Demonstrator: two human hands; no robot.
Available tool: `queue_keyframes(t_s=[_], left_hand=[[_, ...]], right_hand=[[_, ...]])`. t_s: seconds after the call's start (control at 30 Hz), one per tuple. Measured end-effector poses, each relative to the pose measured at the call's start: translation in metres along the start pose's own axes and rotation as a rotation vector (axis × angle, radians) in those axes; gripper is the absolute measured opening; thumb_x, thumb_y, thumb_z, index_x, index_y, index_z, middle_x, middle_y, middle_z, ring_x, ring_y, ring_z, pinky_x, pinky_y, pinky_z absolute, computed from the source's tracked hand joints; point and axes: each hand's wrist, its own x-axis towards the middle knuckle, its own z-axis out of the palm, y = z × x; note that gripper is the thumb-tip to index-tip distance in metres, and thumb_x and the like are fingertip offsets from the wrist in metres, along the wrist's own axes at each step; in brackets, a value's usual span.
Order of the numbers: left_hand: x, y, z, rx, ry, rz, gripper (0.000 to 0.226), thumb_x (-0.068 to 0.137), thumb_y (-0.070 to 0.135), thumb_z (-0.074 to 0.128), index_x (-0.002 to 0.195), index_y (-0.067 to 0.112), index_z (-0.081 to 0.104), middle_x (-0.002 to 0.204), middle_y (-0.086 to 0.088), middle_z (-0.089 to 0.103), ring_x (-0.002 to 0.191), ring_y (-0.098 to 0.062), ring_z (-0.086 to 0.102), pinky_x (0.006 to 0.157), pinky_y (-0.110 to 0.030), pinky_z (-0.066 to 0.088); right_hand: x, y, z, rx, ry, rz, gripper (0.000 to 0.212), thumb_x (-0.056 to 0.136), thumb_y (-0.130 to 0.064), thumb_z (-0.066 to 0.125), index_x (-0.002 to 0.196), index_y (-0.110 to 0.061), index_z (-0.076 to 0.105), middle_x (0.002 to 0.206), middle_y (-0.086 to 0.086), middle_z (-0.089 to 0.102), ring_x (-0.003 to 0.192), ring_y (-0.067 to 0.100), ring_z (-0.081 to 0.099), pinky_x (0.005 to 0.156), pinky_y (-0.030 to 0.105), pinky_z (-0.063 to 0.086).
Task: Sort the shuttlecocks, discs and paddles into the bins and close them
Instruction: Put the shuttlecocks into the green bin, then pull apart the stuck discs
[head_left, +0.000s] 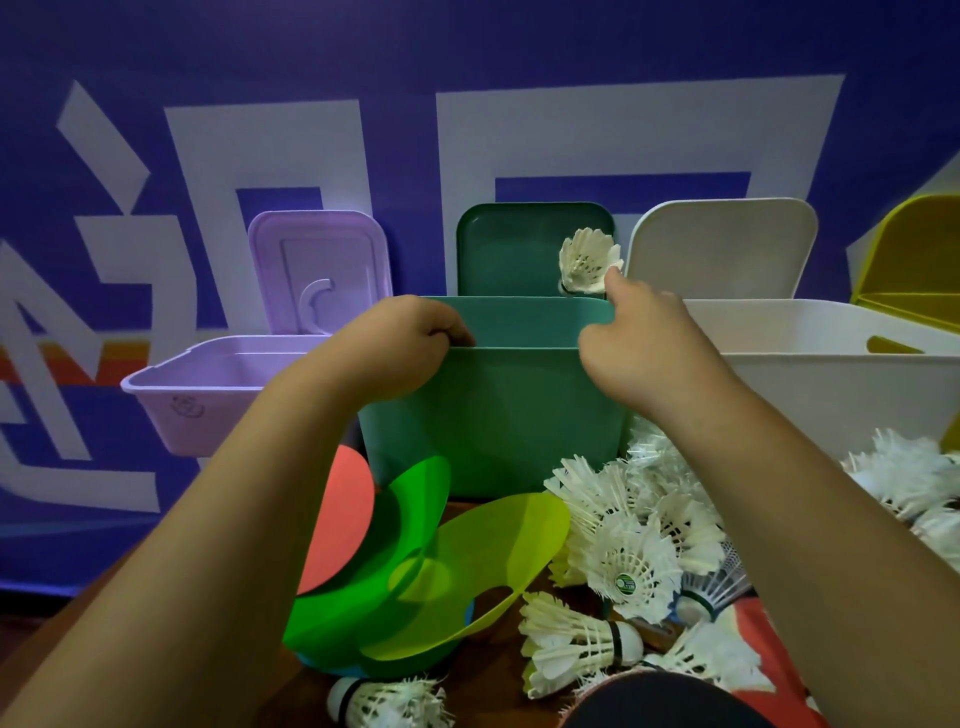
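Left hand (400, 348) gripped the teal bin (498, 415) rim, fingers (454, 332) curled over; right hand (644, 353) spread loose, forefinger touching a shuttlecock (587, 260) above it

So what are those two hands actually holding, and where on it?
The left hand grips the green bin by its near rim. The right hand touches a shuttlecock at its feathers above the bin; whether it holds it cannot be told.

Over the green bin (493, 415)
Left hand (400, 348) gripped its rim at 9 o'clock; right hand (644, 348) touched a shuttlecock (587, 260) at 1 o'clock.
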Motion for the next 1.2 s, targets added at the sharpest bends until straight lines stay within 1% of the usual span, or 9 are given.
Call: queue_keyframes(t_s=[0.07,0.17,0.27,0.43,0.63,0.8,0.97,1.1,1.2], left_hand=[[0.000,0.000,0.000,0.000,-0.009,-0.005,0.043,0.105,0.008,0.041,0.124,0.029,0.074,0.119,0.006,0.068,0.101,-0.014,0.058,0.074,-0.025,0.045],[0.000,0.001,0.000,0.004,-0.016,-0.004,0.042,0.107,0.009,0.040,0.125,0.029,0.073,0.112,0.009,0.062,0.097,-0.012,0.056,0.068,-0.015,0.040],[0.000,0.001,0.000,0.035,-0.016,0.011,0.042,0.106,0.008,0.041,0.125,0.027,0.073,0.112,0.008,0.062,0.097,-0.014,0.056,0.069,-0.021,0.042],[0.000,0.003,0.001,0.086,-0.012,0.045,0.040,0.104,0.008,0.043,0.124,0.025,0.073,0.111,0.005,0.065,0.095,-0.016,0.057,0.074,-0.027,0.041],[-0.015,0.022,-0.010,0.093,-0.026,0.080,0.037,0.106,0.014,0.048,0.131,0.028,0.071,0.123,0.007,0.068,0.099,-0.011,0.056,0.085,-0.025,0.040],[-0.057,0.037,-0.032,-0.091,0.022,0.085,0.028,0.105,0.024,0.055,0.126,0.028,0.073,0.123,0.011,0.073,0.108,-0.008,0.067,0.094,-0.027,0.051],[-0.117,0.033,-0.034,-0.076,-0.078,0.020,0.023,0.103,0.036,0.062,0.119,0.028,0.075,0.111,0.015,0.074,0.098,-0.005,0.068,0.091,-0.030,0.055],[-0.164,0.016,-0.011,-0.105,-0.178,-0.080,0.040,0.092,0.064,0.065,0.114,0.032,0.074,0.105,0.018,0.073,0.094,-0.001,0.067,0.088,-0.032,0.057],[-0.180,0.004,0.014,-0.086,-0.150,-0.136,0.049,0.087,0.067,0.072,0.115,0.027,0.074,0.106,0.014,0.073,0.095,-0.005,0.067,0.086,-0.030,0.054]], right_hand=[[-0.003,-0.002,0.000,-0.088,-0.107,0.017,0.080,0.092,-0.014,0.047,0.166,-0.015,0.018,0.159,0.017,0.041,0.143,0.040,0.041,0.115,0.048,0.041],[-0.006,-0.003,0.001,-0.124,-0.165,0.032,0.088,0.093,-0.012,0.046,0.170,-0.019,0.002,0.172,0.017,0.022,0.153,0.037,0.032,0.122,0.050,0.035],[-0.007,-0.003,0.001,-0.112,-0.146,0.042,0.080,0.094,-0.010,0.045,0.168,-0.014,0.014,0.169,0.014,0.031,0.152,0.036,0.034,0.120,0.048,0.037],[-0.002,0.003,0.003,-0.094,-0.105,0.057,0.050,0.094,-0.014,0.049,0.144,-0.010,0.052,0.148,0.016,0.056,0.133,0.037,0.054,0.105,0.043,0.048],[-0.009,-0.003,-0.011,-0.003,-0.027,-0.037,0.047,0.103,-0.029,0.051,0.148,-0.022,0.059,0.153,0.002,0.057,0.135,0.024,0.055,0.104,0.033,0.044],[-0.033,-0.014,-0.024,0.123,-0.011,-0.097,0.034,0.101,-0.029,0.054,0.129,-0.027,0.072,0.126,-0.006,0.070,0.108,0.015,0.064,0.087,0.027,0.045],[-0.071,-0.017,-0.025,0.145,-0.117,-0.152,0.029,0.099,-0.027,0.056,0.121,-0.032,0.075,0.112,-0.012,0.072,0.087,0.005,0.065,0.070,0.022,0.047],[-0.103,-0.012,-0.016,-0.042,-0.349,-0.243,0.042,0.096,-0.019,0.056,0.131,-0.037,0.070,0.129,-0.006,0.070,0.111,0.011,0.065,0.094,0.027,0.051],[-0.122,-0.008,-0.006,-0.287,-0.547,-0.318,0.053,0.095,-0.022,0.058,0.144,-0.041,0.058,0.141,-0.001,0.057,0.128,0.022,0.057,0.107,0.038,0.048]])
